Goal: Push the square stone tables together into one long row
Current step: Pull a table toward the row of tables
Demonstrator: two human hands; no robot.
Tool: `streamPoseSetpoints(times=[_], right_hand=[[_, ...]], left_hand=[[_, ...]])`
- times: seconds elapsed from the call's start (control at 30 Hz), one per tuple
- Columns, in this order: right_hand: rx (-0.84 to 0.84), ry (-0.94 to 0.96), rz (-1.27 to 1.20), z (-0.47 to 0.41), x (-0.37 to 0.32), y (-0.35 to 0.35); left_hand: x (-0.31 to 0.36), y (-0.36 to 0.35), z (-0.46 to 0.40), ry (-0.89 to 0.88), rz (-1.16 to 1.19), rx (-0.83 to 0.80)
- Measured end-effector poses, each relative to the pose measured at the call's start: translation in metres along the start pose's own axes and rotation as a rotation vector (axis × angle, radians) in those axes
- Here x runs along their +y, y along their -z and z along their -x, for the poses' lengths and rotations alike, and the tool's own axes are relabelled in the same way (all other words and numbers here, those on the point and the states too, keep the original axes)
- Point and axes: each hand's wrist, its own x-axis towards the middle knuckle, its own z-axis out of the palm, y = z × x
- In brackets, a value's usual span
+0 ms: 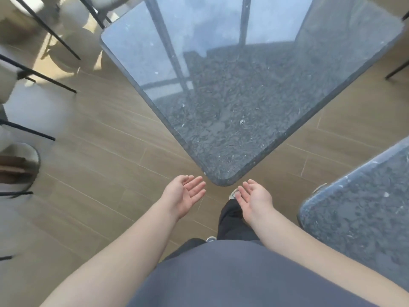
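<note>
- Fingers: left hand (184, 193) palm up, fingers loose and slightly curled, holding nothing. Right hand (254, 197) the same, palm up, empty. Neither touches anything.
- Both hands flank the rounded near corner of the centre table (232, 103), just short of it, one on each side.
- That table sits corner-on to me, rotated like a diamond. Second table (358, 218) is at my right, close to my arm, with a strip of floor (106, 165) between the two tops. Not joined yet.
- Risk 1: pushing from a corner will likely spin the table rather than slide it straight, so the edges meet at an angle, not flush.
- Risk 2: stone on stone. A fast closing push could chip the edges where the two slabs meet.
- Risk 3: fingers wrapped over the edge on the closing side get pinched in the gap.
- Risk 4: chair legs (44, 78) stand at the left and far side; a swinging slab or base could catch them. Table base isn't visible, so I can't tell how it drags on the floor.
- Materials: tops are dark grey polished stone, mottled with pale flecks, glossy enough to mirror window frames. Square slabs, rounded corners, thick eased edge. Looks heavy.
- Floor is wood-look plank, matte tan. Chair legs are thin black metal rod.
</note>
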Motion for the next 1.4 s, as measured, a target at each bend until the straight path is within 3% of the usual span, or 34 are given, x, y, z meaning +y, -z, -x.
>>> streamPoseSetpoints(times=[0.1, 0.2, 0.47, 0.8, 1.1, 1.4], right_hand=[[0.038, -0.034, -0.016, -0.019, -0.010, -0.009], [-0.040, -0.118, -0.064, -0.029, -0.012, -0.017], [-0.182, -0.142, -0.159, -0.040, -0.003, -0.047], [-0.113, -0.084, -0.123, -0.045, 0.001, -0.056], [-0.049, -0.097, -0.094, -0.051, -0.003, -0.055], [-0.190, -0.164, -0.022, -0.062, -0.010, -0.038]], left_hand=[[0.005, -0.013, -0.025, 0.054, -0.014, 0.053], [0.006, -0.025, -0.041, 0.077, -0.016, 0.070], [0.018, -0.054, -0.070, 0.070, -0.112, -0.078], [0.035, -0.060, -0.083, 0.243, -0.246, -0.137], [0.037, -0.074, -0.074, 0.237, -0.306, -0.066], [0.022, -0.080, -0.070, 0.177, -0.293, -0.039]])
